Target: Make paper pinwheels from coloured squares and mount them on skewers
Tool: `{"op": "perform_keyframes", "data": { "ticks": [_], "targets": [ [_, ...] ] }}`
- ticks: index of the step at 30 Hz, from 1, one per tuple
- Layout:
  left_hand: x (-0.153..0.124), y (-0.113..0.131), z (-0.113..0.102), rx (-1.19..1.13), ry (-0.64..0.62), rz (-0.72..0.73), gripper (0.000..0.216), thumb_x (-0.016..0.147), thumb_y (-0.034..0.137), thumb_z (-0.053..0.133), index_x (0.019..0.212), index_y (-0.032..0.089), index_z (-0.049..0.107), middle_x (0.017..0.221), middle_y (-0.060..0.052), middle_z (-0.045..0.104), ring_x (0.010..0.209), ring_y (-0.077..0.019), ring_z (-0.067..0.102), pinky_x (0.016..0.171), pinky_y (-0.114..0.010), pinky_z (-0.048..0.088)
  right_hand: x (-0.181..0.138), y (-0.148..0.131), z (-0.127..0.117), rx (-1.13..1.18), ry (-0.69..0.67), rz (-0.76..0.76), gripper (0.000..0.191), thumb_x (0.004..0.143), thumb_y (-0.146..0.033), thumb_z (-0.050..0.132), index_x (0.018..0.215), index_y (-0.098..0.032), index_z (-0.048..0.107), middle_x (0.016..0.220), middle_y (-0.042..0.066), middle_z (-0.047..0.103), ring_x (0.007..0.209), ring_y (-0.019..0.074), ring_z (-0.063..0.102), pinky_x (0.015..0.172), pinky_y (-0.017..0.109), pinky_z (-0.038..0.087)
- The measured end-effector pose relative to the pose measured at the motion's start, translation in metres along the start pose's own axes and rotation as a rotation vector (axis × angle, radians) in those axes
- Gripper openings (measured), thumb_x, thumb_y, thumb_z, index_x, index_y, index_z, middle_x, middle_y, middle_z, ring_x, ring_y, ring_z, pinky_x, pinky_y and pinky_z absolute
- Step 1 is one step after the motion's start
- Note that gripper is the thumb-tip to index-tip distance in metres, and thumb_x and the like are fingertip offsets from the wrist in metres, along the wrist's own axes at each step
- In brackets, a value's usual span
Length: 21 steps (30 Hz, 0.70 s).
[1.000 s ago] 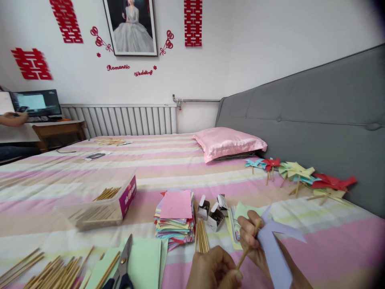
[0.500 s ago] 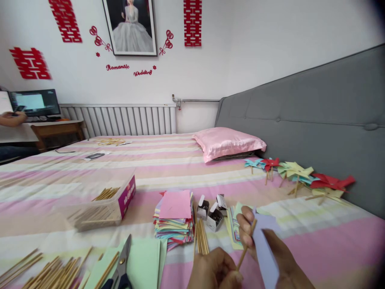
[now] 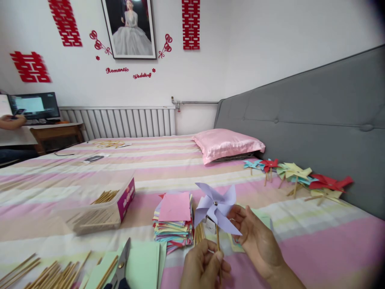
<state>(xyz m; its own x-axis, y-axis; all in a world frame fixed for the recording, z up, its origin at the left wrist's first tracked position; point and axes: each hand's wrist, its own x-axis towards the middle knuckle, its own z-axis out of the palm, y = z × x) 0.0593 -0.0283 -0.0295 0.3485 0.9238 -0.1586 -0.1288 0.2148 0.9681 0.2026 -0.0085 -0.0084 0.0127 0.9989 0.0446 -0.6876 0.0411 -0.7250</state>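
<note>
A lilac paper pinwheel (image 3: pixel 215 206) stands upright on a thin wooden stick, its face with a silver pin in the centre turned toward me. My left hand (image 3: pixel 206 263) pinches that stick low down between thumb and fingers. Beside the right-hand blades is my right hand (image 3: pixel 258 241), fingers apart and slightly curled; I cannot tell whether its fingertips touch the paper. Behind the pinwheel, a small white box (image 3: pixel 210 225) and a bundle of sticks (image 3: pixel 199 234) are partly covered. To the left rises a stack of coloured paper squares (image 3: pixel 175 206).
Scissors (image 3: pixel 122 263) lie on green paper (image 3: pixel 144 261), near loose sticks (image 3: pixel 57 275). A clear plastic box (image 3: pixel 99 218) holds more sticks. Finished pinwheels (image 3: pixel 294 171) line the grey headboard (image 3: pixel 315 108). A pink pillow (image 3: pixel 227 144) lies farther back. Another person's hand (image 3: pixel 13 121) shows at far left.
The pinwheel has turned from edge-on to facing me and moved left, standing upright. My right hand has let go of it and opened. My left hand keeps its pinch on the stick.
</note>
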Motion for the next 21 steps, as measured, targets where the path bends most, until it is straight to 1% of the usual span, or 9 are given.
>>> {"op": "perform_keyframes", "data": {
  "ticks": [2, 4, 7, 9, 12, 15, 17, 19, 21],
  "targets": [
    [0.0, 0.001, 0.001, -0.001, 0.039, 0.018, 0.036, 0.066, 0.048, 0.061, 0.069, 0.017, 0.046, 0.055, 0.0, 0.063, 0.036, -0.0029, 0.044, 0.034, -0.013, 0.027, -0.001, 0.002, -0.001, -0.083, 0.051, -0.032, 0.029, 0.071, -0.044, 0.062, 0.081, -0.017, 0.065, 0.068, 0.003, 0.062, 0.057, 0.0131, 0.054, 0.045, 0.02, 0.039],
    [0.0, 0.0, 0.002, 0.021, 0.078, 0.048, 0.032, 0.069, 0.045, 0.06, 0.069, 0.017, 0.046, 0.053, 0.0, 0.063, 0.037, -0.0041, 0.046, 0.036, -0.014, 0.028, -0.002, 0.004, 0.0, -0.152, 0.072, -0.048, 0.028, 0.07, -0.045, 0.063, 0.073, -0.017, 0.064, 0.062, 0.001, 0.059, 0.052, 0.0114, 0.052, 0.045, 0.02, 0.037],
    [0.0, -0.001, 0.002, 0.1, 0.127, 0.106, 0.027, 0.071, 0.042, 0.057, 0.069, 0.016, 0.048, 0.053, -0.002, 0.063, 0.044, -0.0088, 0.053, 0.04, -0.016, 0.032, -0.003, 0.005, 0.002, -0.248, 0.014, -0.053, 0.033, 0.07, -0.047, 0.062, 0.06, -0.015, 0.06, 0.052, -0.002, 0.053, 0.043, 0.0086, 0.046, 0.042, 0.02, 0.032],
    [0.001, -0.002, 0.0, 0.171, 0.144, 0.161, 0.024, 0.073, 0.038, 0.055, 0.068, 0.016, 0.05, 0.055, -0.004, 0.064, 0.049, -0.0116, 0.057, 0.043, -0.018, 0.036, -0.003, 0.005, 0.003, -0.328, -0.023, -0.059, 0.032, 0.068, -0.044, 0.064, 0.056, -0.015, 0.057, 0.045, -0.003, 0.05, 0.041, 0.0084, 0.044, 0.042, 0.02, 0.03],
    [0.0, -0.002, -0.002, 0.248, 0.149, 0.207, 0.018, 0.076, 0.033, 0.052, 0.07, 0.016, 0.05, 0.057, -0.004, 0.064, 0.053, -0.0139, 0.059, 0.047, -0.02, 0.04, -0.002, 0.006, 0.002, -0.432, -0.008, -0.078, 0.028, 0.064, -0.037, 0.069, 0.054, -0.015, 0.055, 0.04, -0.003, 0.051, 0.04, 0.0082, 0.041, 0.043, 0.02, 0.029],
    [-0.001, -0.003, -0.004, 0.278, 0.125, 0.196, 0.016, 0.079, 0.032, 0.049, 0.073, 0.017, 0.05, 0.06, -0.004, 0.064, 0.056, -0.014, 0.059, 0.047, -0.02, 0.04, 0.0, 0.008, -0.001, -0.456, 0.067, -0.159, 0.028, 0.064, -0.037, 0.069, 0.053, -0.015, 0.055, 0.038, -0.003, 0.051, 0.037, 0.0076, 0.039, 0.04, 0.02, 0.027],
    [0.0, -0.005, -0.004, 0.28, 0.118, 0.203, 0.016, 0.08, 0.032, 0.048, 0.075, 0.017, 0.05, 0.062, -0.004, 0.063, 0.056, -0.0134, 0.058, 0.048, -0.02, 0.04, 0.002, 0.01, -0.004, -0.439, 0.115, -0.216, 0.028, 0.066, -0.039, 0.066, 0.055, -0.016, 0.055, 0.039, -0.003, 0.05, 0.037, 0.0081, 0.04, 0.039, 0.02, 0.028],
    [0.001, -0.007, -0.003, 0.265, 0.13, 0.229, 0.015, 0.08, 0.031, 0.048, 0.077, 0.017, 0.05, 0.062, -0.003, 0.063, 0.055, -0.0132, 0.058, 0.048, -0.02, 0.04, 0.002, 0.013, -0.005, -0.42, 0.152, -0.267, 0.03, 0.073, -0.045, 0.058, 0.063, -0.017, 0.056, 0.043, -0.004, 0.05, 0.039, 0.0093, 0.043, 0.039, 0.02, 0.029],
    [0.002, -0.009, -0.001, 0.254, 0.155, 0.273, 0.015, 0.081, 0.032, 0.048, 0.078, 0.017, 0.049, 0.062, -0.003, 0.062, 0.054, -0.0133, 0.057, 0.048, -0.021, 0.04, -0.002, 0.019, -0.003, -0.412, 0.19, -0.339, 0.036, 0.079, -0.052, 0.044, 0.075, -0.018, 0.056, 0.054, -0.002, 0.054, 0.041, 0.0096, 0.046, 0.038, 0.02, 0.029]
  ]
}}
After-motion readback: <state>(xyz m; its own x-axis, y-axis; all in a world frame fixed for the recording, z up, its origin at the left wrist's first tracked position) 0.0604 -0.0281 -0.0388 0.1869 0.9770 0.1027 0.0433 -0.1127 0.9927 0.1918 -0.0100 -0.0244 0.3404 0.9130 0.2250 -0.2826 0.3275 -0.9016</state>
